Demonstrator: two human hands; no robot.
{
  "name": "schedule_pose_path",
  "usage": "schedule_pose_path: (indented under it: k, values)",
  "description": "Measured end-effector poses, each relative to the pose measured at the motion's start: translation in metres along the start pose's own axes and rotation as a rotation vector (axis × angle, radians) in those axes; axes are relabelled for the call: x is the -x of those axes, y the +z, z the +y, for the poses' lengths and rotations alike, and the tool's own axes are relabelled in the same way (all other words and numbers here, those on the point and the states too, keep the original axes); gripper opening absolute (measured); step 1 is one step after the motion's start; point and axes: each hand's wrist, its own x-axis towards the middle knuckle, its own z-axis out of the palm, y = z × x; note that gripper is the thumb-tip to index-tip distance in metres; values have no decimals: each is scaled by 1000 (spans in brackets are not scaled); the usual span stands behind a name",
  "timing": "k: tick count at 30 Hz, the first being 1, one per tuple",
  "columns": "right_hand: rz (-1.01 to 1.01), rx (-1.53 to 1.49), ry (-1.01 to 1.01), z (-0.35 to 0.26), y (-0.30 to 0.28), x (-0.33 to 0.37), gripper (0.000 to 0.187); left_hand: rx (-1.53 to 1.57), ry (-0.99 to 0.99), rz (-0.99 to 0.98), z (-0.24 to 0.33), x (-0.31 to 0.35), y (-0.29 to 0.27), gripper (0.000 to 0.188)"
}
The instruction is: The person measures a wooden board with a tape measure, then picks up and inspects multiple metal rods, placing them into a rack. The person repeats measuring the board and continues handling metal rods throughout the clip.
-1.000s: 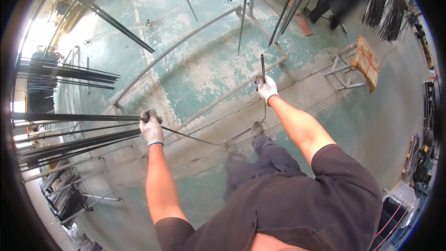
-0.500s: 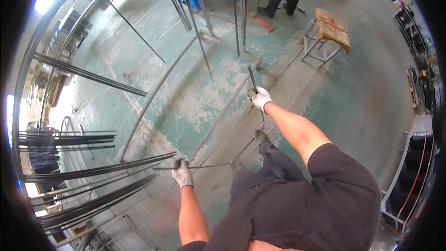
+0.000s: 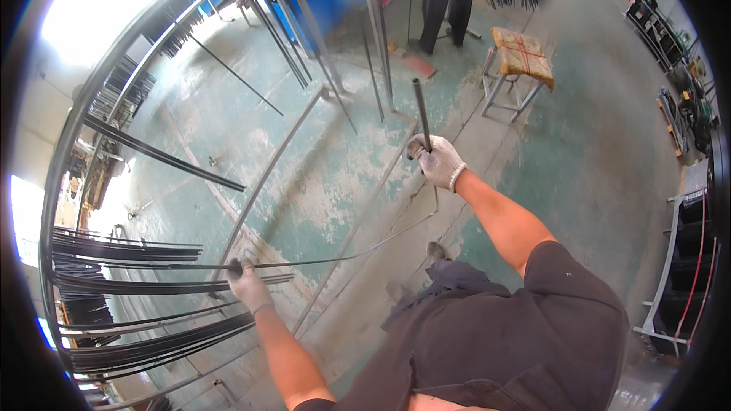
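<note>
Both my hands wear whitish gloves with dark-stained fingers. My left hand (image 3: 247,283) is closed round a long thin dark metal rod (image 3: 308,263), beside the left bundles of rods. The rod's left end overlaps those bundles in view; I cannot tell whether it touches them. Out ahead, my right hand (image 3: 438,161) grips a dark metal bar (image 3: 420,106) whose end sticks up above the fist. Below that fist a thin bent length (image 3: 411,224) runs down and back toward the left-hand rod. Whether they are one bent piece I cannot tell.
A grey metal rack (image 3: 52,205) carries several bundles of dark rods (image 3: 160,346) jutting toward me. Its base bars (image 3: 266,156) lie on the worn green floor. Ahead stand a stool with a wrapped cushion (image 3: 521,53) and a person in dark trousers (image 3: 449,0). Another rack (image 3: 674,281) is at right.
My left hand has moved left with its rod, closer to the rack's bundles. The bar in my right hand now reaches higher above the fist. The whole view has shifted slightly.
</note>
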Motion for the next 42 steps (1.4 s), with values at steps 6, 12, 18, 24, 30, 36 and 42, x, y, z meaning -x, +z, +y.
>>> schedule_pose_path:
  k: [6, 12, 18, 24, 30, 36, 42]
  values:
    - [-379, 131, 53, -171, -62, 10, 34, 64, -117, -233, -67, 46, 38, 48]
    - [-556, 41, -21, -213, -31, 16, 40, -13, -6, -1264, 93, 256, 179, 51]
    - [-543, 26, -65, -241, -3, 5, 40, 187, 59, -1599, 140, 294, 228, 37]
    - [-581, 213, -298, -204, -93, 1, 61, 175, 48, -1480, 188, 281, 235, 27]
    - [-633, 228, 123, -106, -241, 102, 84, 518, -186, -1330, 248, 246, 233, 21]
    - [-426, 333, 575, -42, -299, 181, 20, 558, -200, -1302, 305, 240, 233, 29]
    - [26, 308, 681, 52, -333, 245, 17, 693, -12, -1492, 342, 220, 240, 44]
